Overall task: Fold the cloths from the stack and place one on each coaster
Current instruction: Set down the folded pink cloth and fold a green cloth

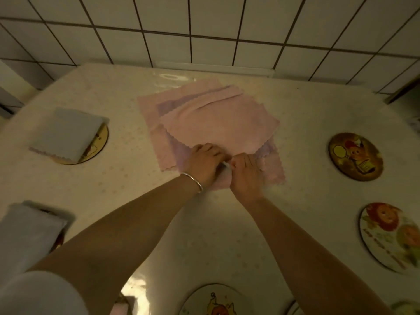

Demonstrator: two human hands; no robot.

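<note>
A stack of pink and lilac cloths [216, 119] lies spread at the table's middle back. My left hand [205, 163] and my right hand [244, 172] meet at the stack's near edge, both pinching a cloth edge there. A folded pale blue cloth [68, 133] lies on a round coaster [100, 142] at the left. Another folded blue cloth [25, 233] lies at the near left, hiding most of what is under it. Bare picture coasters sit at the right [355, 156], lower right [391, 237] and near bottom [216, 301].
The table [295, 137] has a glossy pale cover and stands against a white tiled wall [204, 26]. Part of another coaster [293, 308] shows at the bottom edge.
</note>
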